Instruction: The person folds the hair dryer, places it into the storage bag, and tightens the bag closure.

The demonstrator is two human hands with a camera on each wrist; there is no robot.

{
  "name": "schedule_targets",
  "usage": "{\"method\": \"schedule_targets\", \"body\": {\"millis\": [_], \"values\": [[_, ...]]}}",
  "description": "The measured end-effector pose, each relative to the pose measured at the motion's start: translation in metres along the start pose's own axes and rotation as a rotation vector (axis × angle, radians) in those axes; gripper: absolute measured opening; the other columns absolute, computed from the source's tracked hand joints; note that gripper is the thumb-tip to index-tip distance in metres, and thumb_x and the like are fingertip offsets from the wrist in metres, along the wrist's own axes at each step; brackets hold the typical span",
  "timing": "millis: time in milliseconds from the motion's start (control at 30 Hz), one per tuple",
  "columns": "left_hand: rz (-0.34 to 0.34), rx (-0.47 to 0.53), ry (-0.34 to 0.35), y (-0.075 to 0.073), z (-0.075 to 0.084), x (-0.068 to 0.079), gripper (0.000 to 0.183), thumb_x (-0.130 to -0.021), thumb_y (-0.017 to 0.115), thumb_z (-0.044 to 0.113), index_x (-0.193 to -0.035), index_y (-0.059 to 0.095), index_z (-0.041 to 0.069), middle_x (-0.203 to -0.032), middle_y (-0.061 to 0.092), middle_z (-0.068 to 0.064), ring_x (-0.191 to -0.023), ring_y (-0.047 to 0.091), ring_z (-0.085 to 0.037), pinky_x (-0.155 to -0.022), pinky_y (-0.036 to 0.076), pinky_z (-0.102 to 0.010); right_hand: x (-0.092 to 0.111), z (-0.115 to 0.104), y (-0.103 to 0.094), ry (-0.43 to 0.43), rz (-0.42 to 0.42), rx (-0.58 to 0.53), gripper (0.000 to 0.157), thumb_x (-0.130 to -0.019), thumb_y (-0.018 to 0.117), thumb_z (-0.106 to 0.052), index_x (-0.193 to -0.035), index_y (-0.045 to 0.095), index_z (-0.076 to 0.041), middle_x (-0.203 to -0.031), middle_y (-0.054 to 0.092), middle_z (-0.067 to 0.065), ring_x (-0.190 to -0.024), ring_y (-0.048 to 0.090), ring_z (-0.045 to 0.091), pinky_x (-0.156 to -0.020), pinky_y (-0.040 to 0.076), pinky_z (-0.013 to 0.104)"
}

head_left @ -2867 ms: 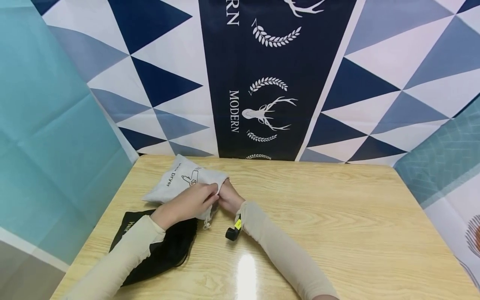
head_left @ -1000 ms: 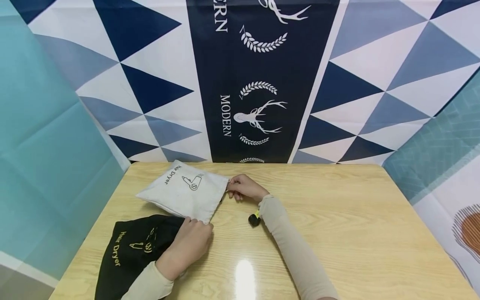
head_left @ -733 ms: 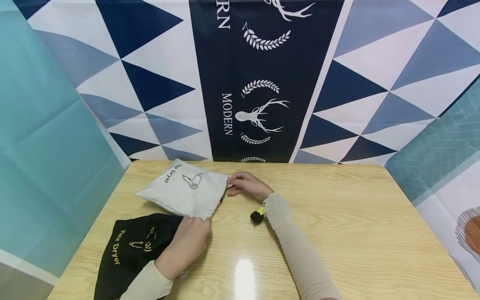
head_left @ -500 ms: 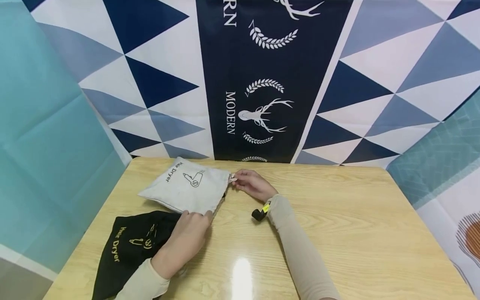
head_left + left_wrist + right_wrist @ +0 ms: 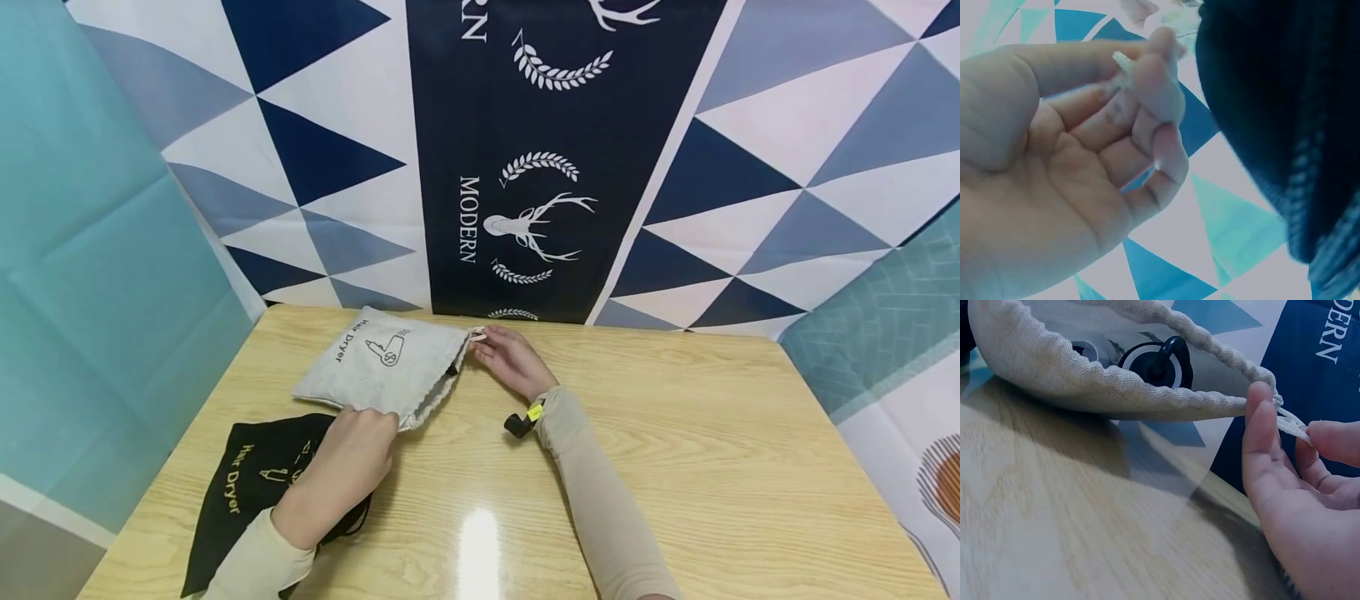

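A light grey drawstring bag (image 5: 360, 367) printed "Hair Dryer" lies at the table's back left. Its gathered mouth gapes toward the right, and in the right wrist view a black round part with a loop (image 5: 1163, 365) shows inside. My right hand (image 5: 517, 362) pinches the white drawstring (image 5: 1294, 427) between thumb and finger at the mouth's far corner. At the near corner, my left hand (image 5: 345, 458) pinches a bit of white drawstring (image 5: 1124, 61) between thumb and fingers. A black bag (image 5: 247, 492), also printed "Hair Dryer", lies partly under my left forearm.
The wooden table (image 5: 675, 467) extends to the right and front. A patterned cloth backdrop (image 5: 510, 167) stands along the back edge, with a teal panel (image 5: 97, 250) on the left. A small black device (image 5: 517, 425) is strapped at my right wrist.
Earlier my right hand was at the bag's mouth with the left over it. The hands have since parted to its two corners, and the mouth has widened as the left hand drew nearer.
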State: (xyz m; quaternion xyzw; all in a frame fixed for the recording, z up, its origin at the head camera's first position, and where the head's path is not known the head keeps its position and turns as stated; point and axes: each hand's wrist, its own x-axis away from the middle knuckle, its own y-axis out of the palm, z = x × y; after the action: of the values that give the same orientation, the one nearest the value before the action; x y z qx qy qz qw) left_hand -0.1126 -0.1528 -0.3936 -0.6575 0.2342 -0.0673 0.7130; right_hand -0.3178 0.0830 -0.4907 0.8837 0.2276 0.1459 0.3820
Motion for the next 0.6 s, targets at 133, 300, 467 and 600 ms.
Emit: {"method": "schedule_targets", "body": {"millis": [133, 300, 467, 600], "values": [[0.02, 0.037, 0.063, -0.004, -0.004, 0.0, 0.038, -0.076, 0.067, -0.008, -0.055, 0.045, 0.015, -0.05, 0.044, 0.003, -0.05, 0.051, -0.013, -0.052, 0.045, -0.036, -0.002, -0.006, 0.009, -0.035, 0.013, -0.006, 0.02, -0.106, 0.04, -0.003, -0.1, 0.059, 0.0, -0.102, 0.063, 0.015, -0.092, 0.063, 0.024, -0.088, 0.052, 0.031], [0.08, 0.103, 0.112, -0.006, -0.007, 0.004, 0.025, -0.079, 0.065, -0.009, -0.068, 0.055, 0.011, -0.064, 0.054, -0.001, -0.062, 0.055, -0.016, -0.055, 0.048, -0.038, -0.003, -0.014, 0.025, -0.08, 0.048, 0.009, 0.017, -0.105, 0.044, -0.003, -0.096, 0.058, -0.002, -0.102, 0.065, 0.015, -0.094, 0.065, 0.025, -0.089, 0.053, 0.031], [0.044, 0.122, 0.166, -0.006, -0.008, 0.011, 0.025, -0.082, 0.068, -0.002, -0.068, 0.055, 0.014, -0.06, 0.051, 0.004, -0.054, 0.047, -0.009, -0.05, 0.042, -0.033, -0.008, -0.022, 0.039, -0.061, 0.038, 0.065, 0.017, -0.105, 0.042, -0.002, -0.096, 0.057, 0.0, -0.104, 0.068, 0.019, -0.095, 0.066, 0.024, -0.089, 0.054, 0.03], [-0.008, 0.112, 0.177, -0.009, -0.009, 0.014, 0.033, -0.08, 0.07, -0.001, -0.061, 0.049, 0.017, -0.052, 0.043, 0.008, -0.049, 0.039, -0.005, -0.049, 0.036, -0.03, -0.017, -0.029, 0.049, -0.041, 0.019, 0.113, 0.018, -0.105, 0.042, -0.002, -0.094, 0.056, 0.0, -0.104, 0.069, 0.02, -0.092, 0.067, 0.023, -0.086, 0.055, 0.029]]}}
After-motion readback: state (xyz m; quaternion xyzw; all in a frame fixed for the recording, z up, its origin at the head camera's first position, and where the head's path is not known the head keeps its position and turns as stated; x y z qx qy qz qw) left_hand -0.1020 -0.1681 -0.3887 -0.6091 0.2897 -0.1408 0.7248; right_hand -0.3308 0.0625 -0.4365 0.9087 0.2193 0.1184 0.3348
